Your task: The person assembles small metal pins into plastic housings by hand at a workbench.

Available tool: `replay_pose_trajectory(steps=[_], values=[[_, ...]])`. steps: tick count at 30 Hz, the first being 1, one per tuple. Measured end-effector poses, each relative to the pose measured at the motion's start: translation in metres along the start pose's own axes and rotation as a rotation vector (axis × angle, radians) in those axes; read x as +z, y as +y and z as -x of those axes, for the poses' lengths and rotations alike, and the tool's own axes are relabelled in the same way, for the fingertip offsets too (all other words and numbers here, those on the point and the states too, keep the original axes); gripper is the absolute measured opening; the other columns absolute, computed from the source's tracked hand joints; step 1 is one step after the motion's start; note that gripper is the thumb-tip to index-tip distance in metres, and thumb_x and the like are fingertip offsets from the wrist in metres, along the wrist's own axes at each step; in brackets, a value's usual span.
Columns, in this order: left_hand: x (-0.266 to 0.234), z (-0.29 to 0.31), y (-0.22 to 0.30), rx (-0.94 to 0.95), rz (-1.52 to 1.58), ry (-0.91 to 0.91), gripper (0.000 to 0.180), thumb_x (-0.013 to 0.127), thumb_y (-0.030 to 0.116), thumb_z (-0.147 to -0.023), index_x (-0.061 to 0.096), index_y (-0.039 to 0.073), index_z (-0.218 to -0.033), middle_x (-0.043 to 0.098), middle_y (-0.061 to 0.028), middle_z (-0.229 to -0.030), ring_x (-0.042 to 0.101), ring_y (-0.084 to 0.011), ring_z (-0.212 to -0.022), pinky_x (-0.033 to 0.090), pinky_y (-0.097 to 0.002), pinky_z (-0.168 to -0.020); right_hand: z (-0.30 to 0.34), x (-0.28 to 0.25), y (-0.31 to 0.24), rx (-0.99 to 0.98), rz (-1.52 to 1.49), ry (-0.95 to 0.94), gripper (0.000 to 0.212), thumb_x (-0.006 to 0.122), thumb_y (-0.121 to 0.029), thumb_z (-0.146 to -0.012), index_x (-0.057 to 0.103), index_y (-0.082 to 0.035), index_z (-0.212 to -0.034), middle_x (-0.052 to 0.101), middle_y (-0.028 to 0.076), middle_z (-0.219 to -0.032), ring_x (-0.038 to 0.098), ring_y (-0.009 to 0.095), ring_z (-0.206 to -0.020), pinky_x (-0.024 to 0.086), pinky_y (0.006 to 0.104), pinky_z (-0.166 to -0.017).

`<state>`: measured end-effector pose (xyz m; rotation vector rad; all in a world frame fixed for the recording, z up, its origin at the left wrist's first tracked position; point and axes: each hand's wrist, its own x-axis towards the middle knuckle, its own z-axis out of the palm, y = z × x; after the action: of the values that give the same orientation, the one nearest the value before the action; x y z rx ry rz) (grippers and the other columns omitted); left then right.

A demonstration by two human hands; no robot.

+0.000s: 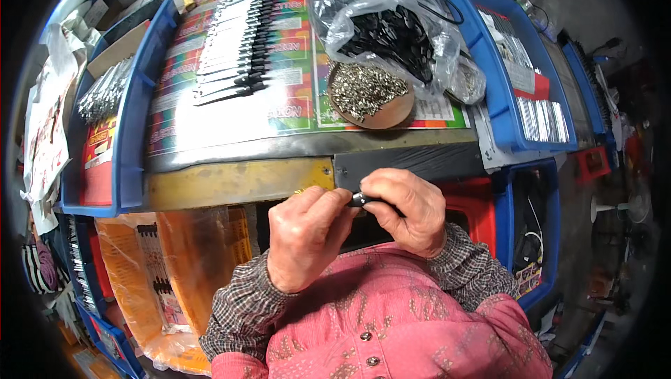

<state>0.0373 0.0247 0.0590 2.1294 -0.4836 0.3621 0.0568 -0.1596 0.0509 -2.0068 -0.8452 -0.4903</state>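
My left hand [307, 236] and my right hand [409, 208] meet just off the table's front edge. Both are closed, fingertips pinching a small black cylindrical piece [358, 200] between them. A pale glint shows on its side; most of it is hidden by my fingers. Beyond my hands, a round shallow dish [388, 115] holds a heap of small shiny metal fittings [363, 89]. Behind it lies an open clear plastic bag [440, 50] full of black plastic parts [395, 37]. To the left, a long row of flat silver pieces with black ends [231, 44] lies side by side.
Blue bins with silver pieces stand left [133, 106] and right [514, 127]. Below the table are a plastic-lined orange crate [196, 253] on the left and another blue bin [552, 239] on the right. A yellow strip [237, 182] edges the table.
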Motion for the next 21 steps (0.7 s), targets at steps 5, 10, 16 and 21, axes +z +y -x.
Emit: replay_pose_trajectory(steps=[5, 10, 16, 21], values=[[-0.001, -0.001, 0.001, -0.015, 0.043, -0.039, 0.021, 0.074, 0.000, -0.071, 0.063, 0.003, -0.088, 0.055, -0.0097, -0.067, 0.057, -0.0259, -0.056, 0.044, -0.0357, -0.050, -0.005, -0.009, -0.001, 0.105, -0.093, -0.087, 0.025, 0.071, -0.005, -0.080, 0.064, 0.001, -0.103, 0.064, 0.013, -0.086, 0.065, 0.026, -0.074, 0.051, 0.0328, -0.062], [-0.003, 0.001, -0.001, 0.007, 0.098, -0.091, 0.022, 0.074, 0.000, -0.070, 0.063, 0.003, -0.089, 0.056, -0.0099, -0.068, 0.058, -0.0258, -0.058, 0.045, -0.0357, -0.051, 0.003, -0.015, -0.001, 0.774, -0.896, -0.211, 0.015, 0.064, -0.004, -0.090, 0.066, 0.002, -0.103, 0.066, 0.007, -0.085, 0.062, 0.009, -0.072, 0.053, 0.0229, -0.060], [-0.001, 0.003, -0.001, -0.007, 0.090, -0.101, 0.022, 0.074, -0.001, -0.070, 0.063, 0.003, -0.089, 0.057, -0.0097, -0.068, 0.058, -0.0261, -0.058, 0.046, -0.0358, -0.052, 0.011, -0.004, -0.001, 0.718, -0.857, -0.099, 0.013, 0.063, -0.002, -0.090, 0.067, 0.002, -0.102, 0.066, 0.005, -0.084, 0.062, 0.008, -0.071, 0.054, 0.0209, -0.059], [0.002, 0.005, -0.001, -0.043, 0.059, -0.055, 0.021, 0.075, -0.001, -0.070, 0.067, 0.003, -0.089, 0.062, -0.0078, -0.071, 0.058, -0.0165, -0.055, 0.045, -0.0275, -0.050, 0.012, 0.001, -0.004, 0.704, -0.792, -0.040, 0.015, 0.063, -0.001, -0.090, 0.067, 0.001, -0.104, 0.066, 0.005, -0.083, 0.062, 0.007, -0.069, 0.054, 0.0206, -0.060]])
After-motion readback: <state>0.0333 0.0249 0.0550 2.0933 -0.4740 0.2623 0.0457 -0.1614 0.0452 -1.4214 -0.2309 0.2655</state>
